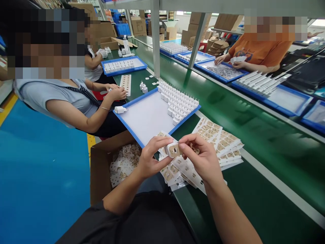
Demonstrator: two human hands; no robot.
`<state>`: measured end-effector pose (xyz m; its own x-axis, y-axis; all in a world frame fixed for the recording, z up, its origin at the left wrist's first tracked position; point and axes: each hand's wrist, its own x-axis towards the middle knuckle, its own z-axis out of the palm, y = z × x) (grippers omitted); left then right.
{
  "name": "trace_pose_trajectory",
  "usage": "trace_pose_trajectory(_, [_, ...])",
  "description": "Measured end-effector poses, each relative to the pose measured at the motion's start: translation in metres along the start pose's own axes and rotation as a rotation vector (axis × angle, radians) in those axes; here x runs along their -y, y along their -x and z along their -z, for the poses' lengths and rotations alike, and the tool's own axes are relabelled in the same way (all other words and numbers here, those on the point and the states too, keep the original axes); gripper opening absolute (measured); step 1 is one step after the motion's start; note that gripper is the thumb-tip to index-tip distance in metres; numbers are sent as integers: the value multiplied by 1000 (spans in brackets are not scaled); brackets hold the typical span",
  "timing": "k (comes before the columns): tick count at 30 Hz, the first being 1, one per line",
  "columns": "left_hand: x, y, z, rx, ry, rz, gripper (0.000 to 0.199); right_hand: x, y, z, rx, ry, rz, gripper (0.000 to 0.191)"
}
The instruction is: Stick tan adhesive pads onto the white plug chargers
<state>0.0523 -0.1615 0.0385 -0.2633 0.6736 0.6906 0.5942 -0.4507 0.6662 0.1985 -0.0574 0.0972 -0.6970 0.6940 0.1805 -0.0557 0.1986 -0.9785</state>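
Note:
Between the fingers of my left hand (153, 157) is a white charger plug (173, 150), its end face turned toward me. A tan sticker with a dark slot covers that face. My right hand (200, 154) pinches at the sticker's right edge with thumb and forefinger. Underneath both hands lie overlapping sticker sheets (230, 144) with tan labels on white backing. Just beyond them stands a blue-rimmed tray (137, 133), holding rows of white chargers (179, 100) along its far right side. One more charger (120, 109) rests at the tray's left rim.
A cardboard box (100, 169) of discarded backing paper sits below the table edge at left. Co-workers sit at left, beside another charger tray (143, 64), and across the green table (254, 189) at right. A metal post (155, 40) rises beyond my tray.

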Motion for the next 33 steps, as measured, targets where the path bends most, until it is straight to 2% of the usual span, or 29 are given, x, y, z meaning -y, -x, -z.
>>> trace_pose_trajectory(4, [2,-1,0,-17,12,-58,52,-1,0,1,14,-8,11,9])
trace_pose_trajectory(12, [3,-1,1,-12,-4,-56,53,-2,1,0,7,3,25,7])
trace_pose_trajectory(19, [4,0,1,-22,-36,-68,54,-1,3,-4,-46,98,77,6])
trace_pose_trajectory(29, [1,-2,2,-35,-81,-92,52,-1,5,-8,-85,279,217,3])
trace_pose_trajectory(33, [1,-1,2,-51,-82,-113,52,-2,6,-11,-94,353,329,8])
